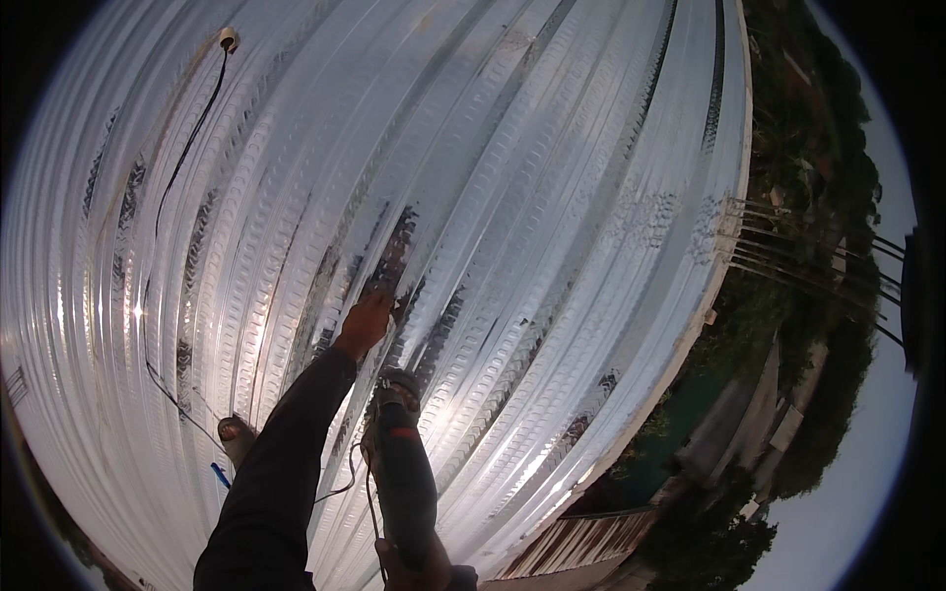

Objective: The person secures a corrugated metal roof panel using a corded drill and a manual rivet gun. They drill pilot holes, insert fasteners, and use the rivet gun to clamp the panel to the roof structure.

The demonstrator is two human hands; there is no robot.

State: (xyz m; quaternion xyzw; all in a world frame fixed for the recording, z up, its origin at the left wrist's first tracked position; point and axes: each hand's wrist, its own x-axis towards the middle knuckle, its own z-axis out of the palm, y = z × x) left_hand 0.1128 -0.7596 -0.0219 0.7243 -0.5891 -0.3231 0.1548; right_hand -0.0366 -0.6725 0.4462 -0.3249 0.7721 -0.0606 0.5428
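Note:
My right hand (419, 569), at the lower edge, grips the rear of a dark green angle grinder (406, 483) with a red band. The grinder's rounded head end points away from me, just above the shiny ribbed metal roofing sheet (552, 227); its disc is hard to make out. My left hand (366, 321) reaches farther out on a dark-sleeved arm and is down at a rib of the sheet, ahead of the grinder. Its fingers are drawn together; what they hold, if anything, is hidden. A thin dark cord (371, 502) loops beside the grinder.
A black cable (163, 212) runs across the roof to a small pale socket-like piece (229, 39) at the far left. Left of my arm are a foot (236, 436) and a blue pen-like stick (220, 475). The roof edge (746, 128) drops to trees and lower roofs at right.

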